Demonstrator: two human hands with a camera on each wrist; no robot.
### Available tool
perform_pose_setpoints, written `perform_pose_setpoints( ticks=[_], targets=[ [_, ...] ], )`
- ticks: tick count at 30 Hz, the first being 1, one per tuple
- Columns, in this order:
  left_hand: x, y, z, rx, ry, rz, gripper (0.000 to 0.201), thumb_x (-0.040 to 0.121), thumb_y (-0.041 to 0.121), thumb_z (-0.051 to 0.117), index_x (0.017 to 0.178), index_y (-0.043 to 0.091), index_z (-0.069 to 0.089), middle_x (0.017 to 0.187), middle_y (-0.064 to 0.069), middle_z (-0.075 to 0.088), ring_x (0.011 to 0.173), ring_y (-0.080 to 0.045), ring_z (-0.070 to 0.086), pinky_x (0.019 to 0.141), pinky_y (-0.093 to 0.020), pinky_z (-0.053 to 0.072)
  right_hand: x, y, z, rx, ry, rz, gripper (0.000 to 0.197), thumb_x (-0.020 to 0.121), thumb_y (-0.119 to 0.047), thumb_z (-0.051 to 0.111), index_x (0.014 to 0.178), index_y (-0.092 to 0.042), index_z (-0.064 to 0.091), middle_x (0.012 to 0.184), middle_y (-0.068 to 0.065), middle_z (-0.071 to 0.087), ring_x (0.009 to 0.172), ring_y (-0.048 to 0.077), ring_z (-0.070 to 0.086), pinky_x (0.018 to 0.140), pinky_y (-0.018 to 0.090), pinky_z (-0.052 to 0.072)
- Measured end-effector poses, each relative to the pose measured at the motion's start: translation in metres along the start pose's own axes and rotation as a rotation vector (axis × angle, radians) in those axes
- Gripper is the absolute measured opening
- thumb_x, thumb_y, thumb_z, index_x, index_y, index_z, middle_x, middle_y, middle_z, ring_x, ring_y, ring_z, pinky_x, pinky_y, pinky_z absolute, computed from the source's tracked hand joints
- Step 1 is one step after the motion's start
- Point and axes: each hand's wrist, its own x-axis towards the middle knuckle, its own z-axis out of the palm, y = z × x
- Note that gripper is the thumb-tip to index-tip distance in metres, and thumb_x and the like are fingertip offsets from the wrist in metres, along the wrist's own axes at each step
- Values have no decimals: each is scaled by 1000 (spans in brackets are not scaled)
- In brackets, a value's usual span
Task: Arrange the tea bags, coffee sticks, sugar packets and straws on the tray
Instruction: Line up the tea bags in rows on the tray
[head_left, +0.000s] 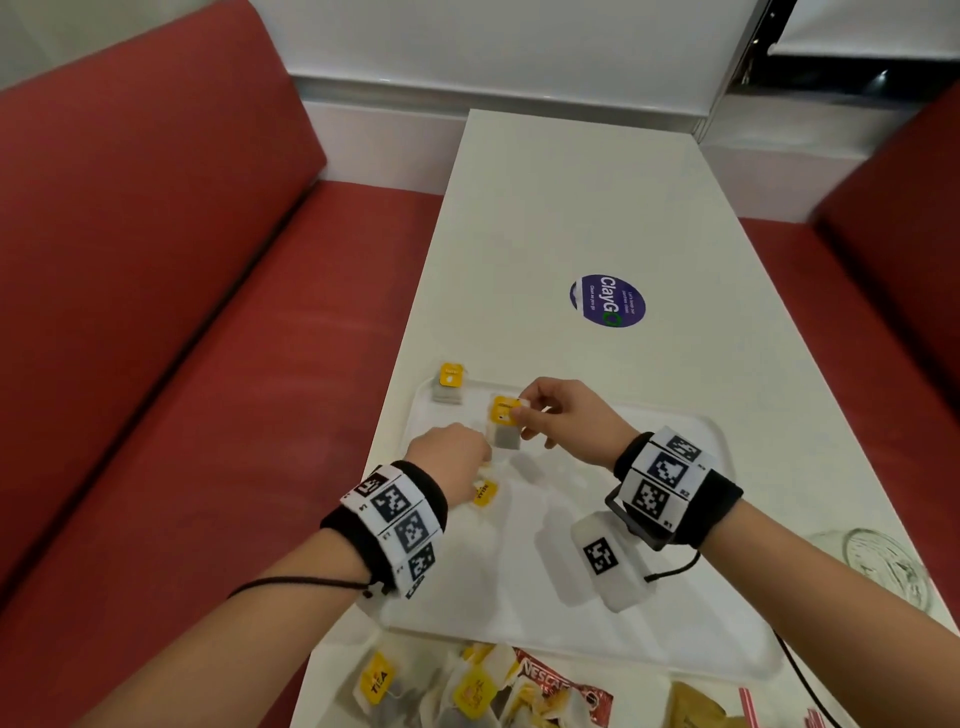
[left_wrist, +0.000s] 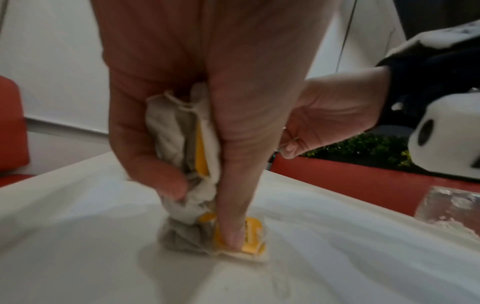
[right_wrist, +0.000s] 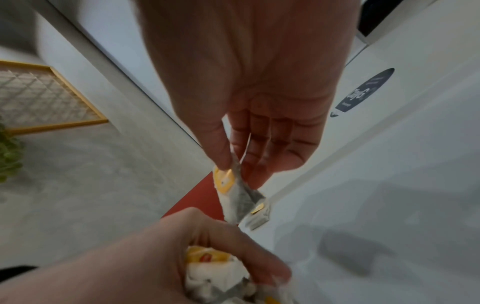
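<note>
Benches (head_left: 156, 312) with red seats sit on both sides of a long white table (head_left: 571, 208). On the table lies a white tray (head_left: 727, 623), close to the person. A round blue sticker (head_left: 608, 300) is stuck on the table past the tray.

The left hand (head_left: 449, 460) is low over the tray. Its fingers are curled tight around a bunch of tea bags (left_wrist: 182, 144). One finger pushes the bottom bag's yellow tag down on the tray.

The right hand (head_left: 569, 421) is just beside it, a bit higher. Its thumb and fingers pinch one tea bag (head_left: 505, 423) by the top, and the bag hangs down over the tray.

A small stack of tea bags (head_left: 450, 384) sits on the far left corner of the tray. More tea bags (head_left: 467, 696) and a red coffee stick (head_left: 561, 686) lie in a heap on the table in front of the tray. Brown packets (head_left: 693, 706) lie to the right of the heap.
</note>
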Motion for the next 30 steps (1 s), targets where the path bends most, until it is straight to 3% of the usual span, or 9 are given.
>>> perform_pose_setpoints(
  ticks=[5,9,12,14,16,18,22,25,30],
  targets=[
    [0,4,3,76,29,16,34,89,23,60,122,18,58,120,-6,57,107,-28,58,78,-31,43,5,2,0,76,0,34,13,90,-13,58,78,-16,54,75,-2,61,66,5,60,52,14,45],
    [-5,-16,-4,-220,77,34,35,83,34,67,112,15,63,109,-5,63,101,-25,59,79,-26,43,11,1,-1,175,14,48,16,90,-9,57,77,-16,52,73,2,62,64,6,60,53,15,47],
    [-11,-29,-13,-558,168,34,24,77,27,74,87,7,66,75,-3,60,72,-20,61,60,-20,49,17,2,1,202,16,47,17,90,-7,57,77,-16,52,74,3,59,62,6,60,58,20,50],
    [-10,-37,-19,-812,187,-21,14,74,13,76,76,10,62,65,-1,55,60,-18,57,56,-27,57,23,3,3,203,13,37,18,90,-6,57,77,-16,51,76,6,56,63,11,59,59,21,53],
    [-6,-45,-21,-937,192,-67,19,67,10,77,70,14,59,63,-3,56,61,-21,56,63,-44,59,30,3,5,186,11,31,18,90,-5,56,77,-16,51,78,7,55,62,14,59,56,20,54],
    [0,-50,-22,-899,169,-84,18,60,17,74,70,16,60,66,-5,58,63,-21,57,68,-50,58,38,6,8,152,25,37,18,90,-4,56,77,-16,51,77,4,54,62,16,60,56,21,56],
    [10,-40,-21,-639,65,-50,6,74,8,66,80,6,65,66,-5,59,53,-20,61,53,-31,57,51,16,14,68,51,55,8,90,-4,56,86,-10,55,76,0,54,59,15,59,57,22,56],
    [17,-30,-18,-401,44,13,11,79,14,62,84,5,66,68,-2,56,70,-25,63,61,-31,52,62,19,16,32,64,55,5,89,-4,57,91,-8,57,75,-1,54,61,15,59,64,26,56],
    [31,-28,-8,-219,91,111,18,81,18,57,93,7,66,118,-3,62,102,-24,57,72,-27,37,78,18,14,-41,86,46,14,84,-4,62,80,-16,57,70,-2,57,63,15,57,63,27,53]
  ],
)
